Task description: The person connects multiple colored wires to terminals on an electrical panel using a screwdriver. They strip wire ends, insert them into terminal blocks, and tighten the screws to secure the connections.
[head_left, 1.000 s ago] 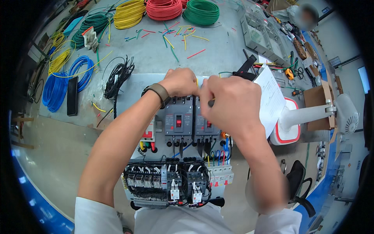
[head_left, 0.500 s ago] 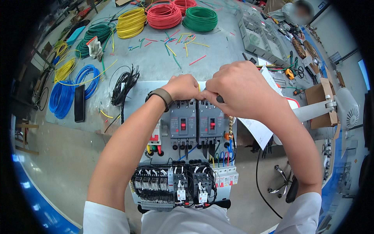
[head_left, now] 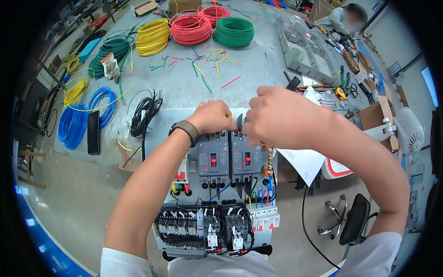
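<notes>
Head view: left hand [head_left: 212,116] and right hand [head_left: 277,117] at top ends of grey breakers [head_left: 213,159].
Left fingers bent beside a yellow wire [head_left: 232,116], right fingers curled, blurred; whether either pinches anything, can't tell. Dark blade [head_left: 239,121] between them. Wearer's side of the fingers, relays [head_left: 179,226] and small white breakers [head_left: 264,219] look wired; upper terminals, right by the fingers, seem unfinished.

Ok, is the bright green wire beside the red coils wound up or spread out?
Wound up: the bright green wire lies in stacked loops forming a ring.
</notes>
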A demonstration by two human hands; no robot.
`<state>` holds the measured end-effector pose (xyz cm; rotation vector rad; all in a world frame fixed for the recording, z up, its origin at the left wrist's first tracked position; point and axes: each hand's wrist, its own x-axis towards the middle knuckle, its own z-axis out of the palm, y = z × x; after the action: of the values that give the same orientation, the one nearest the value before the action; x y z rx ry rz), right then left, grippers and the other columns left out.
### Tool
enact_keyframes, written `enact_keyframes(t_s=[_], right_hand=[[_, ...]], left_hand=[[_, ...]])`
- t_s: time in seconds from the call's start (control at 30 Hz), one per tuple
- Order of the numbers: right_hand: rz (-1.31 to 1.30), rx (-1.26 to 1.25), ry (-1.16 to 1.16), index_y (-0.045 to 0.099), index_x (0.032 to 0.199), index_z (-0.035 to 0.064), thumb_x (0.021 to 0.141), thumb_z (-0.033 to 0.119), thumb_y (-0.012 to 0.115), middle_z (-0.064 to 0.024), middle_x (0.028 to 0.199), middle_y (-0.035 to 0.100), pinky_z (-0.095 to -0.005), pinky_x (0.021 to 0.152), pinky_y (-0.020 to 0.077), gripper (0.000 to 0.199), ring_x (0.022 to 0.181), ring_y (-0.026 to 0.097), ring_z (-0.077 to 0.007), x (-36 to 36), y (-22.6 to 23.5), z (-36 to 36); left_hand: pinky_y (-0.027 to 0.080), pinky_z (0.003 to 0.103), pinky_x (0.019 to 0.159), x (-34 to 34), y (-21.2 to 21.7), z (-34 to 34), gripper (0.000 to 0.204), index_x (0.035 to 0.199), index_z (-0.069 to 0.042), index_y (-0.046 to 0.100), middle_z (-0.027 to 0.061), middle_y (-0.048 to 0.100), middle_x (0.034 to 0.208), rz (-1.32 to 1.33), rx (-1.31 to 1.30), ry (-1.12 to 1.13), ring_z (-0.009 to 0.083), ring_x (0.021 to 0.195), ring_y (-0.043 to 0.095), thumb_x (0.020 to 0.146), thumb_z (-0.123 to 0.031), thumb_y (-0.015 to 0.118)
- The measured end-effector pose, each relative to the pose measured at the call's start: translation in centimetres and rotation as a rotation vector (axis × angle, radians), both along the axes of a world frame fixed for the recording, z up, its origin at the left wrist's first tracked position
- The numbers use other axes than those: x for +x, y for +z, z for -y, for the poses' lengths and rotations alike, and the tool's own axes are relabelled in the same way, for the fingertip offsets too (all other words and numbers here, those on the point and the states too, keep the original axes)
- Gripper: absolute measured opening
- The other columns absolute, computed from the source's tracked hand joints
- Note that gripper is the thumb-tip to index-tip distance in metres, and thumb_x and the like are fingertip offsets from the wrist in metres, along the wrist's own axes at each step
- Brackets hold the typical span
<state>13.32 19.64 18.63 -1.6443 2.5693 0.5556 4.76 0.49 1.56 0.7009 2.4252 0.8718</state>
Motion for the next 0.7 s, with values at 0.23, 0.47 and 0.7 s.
enact_keyframes(t_s=[0.23, 0.47, 0.7], right_hand=[[-0.139, 0.295, 0.240, 0.081, 0.071, 0.0212, 0.083, 0.021, 0.081, 0.0057, 0.078, 0.076, -0.0335, 0.090, 0.0474, 0.011, 0.093, 0.071, -0.0158, 0.2, 1.8, 1.4], [-0.155, 0.362, 0.388, 0.082, 0.077, 0.0192, 0.079, 0.020, 0.079, 0.0063, 0.090, 0.075, -0.0327, 0.096, 0.0456, 0.004, 0.100, 0.067, -0.0171, 0.5, 2.1, 3.3], [-0.185, 0.320, 0.580, 0.083, 0.079, 0.0175, 0.076, 0.019, 0.078, 0.0064, 0.092, 0.076, -0.0338, 0.101, 0.0456, 0.006, 0.102, 0.068, -0.0168, -0.3, 1.6, 2.7]], left_hand=[[0.053, 0.045, 0.094, 0.4, -0.7, -0.3, 0.033, 0.080, -0.010, 0.084, 0.0122, 0.080, 0.081, -0.058, 0.040, 0.024, 0.0325, 0.085, 0.076, 0.072, -0.042, 0.087], [0.049, 0.050, 0.102, 0.4, -1.1, 0.3, 0.045, 0.097, -0.010, 0.086, 0.0199, 0.082, 0.102, -0.126, 0.114, -0.009, 0.0403, 0.105, 0.076, 0.082, -0.052, 0.077], [0.049, 0.054, 0.100, 0.5, -0.8, 0.4, 0.055, 0.099, -0.008, 0.084, 0.0229, 0.082, 0.107, -0.145, 0.078, -0.043, 0.0438, 0.109, 0.075, 0.085, -0.060, 0.071]])
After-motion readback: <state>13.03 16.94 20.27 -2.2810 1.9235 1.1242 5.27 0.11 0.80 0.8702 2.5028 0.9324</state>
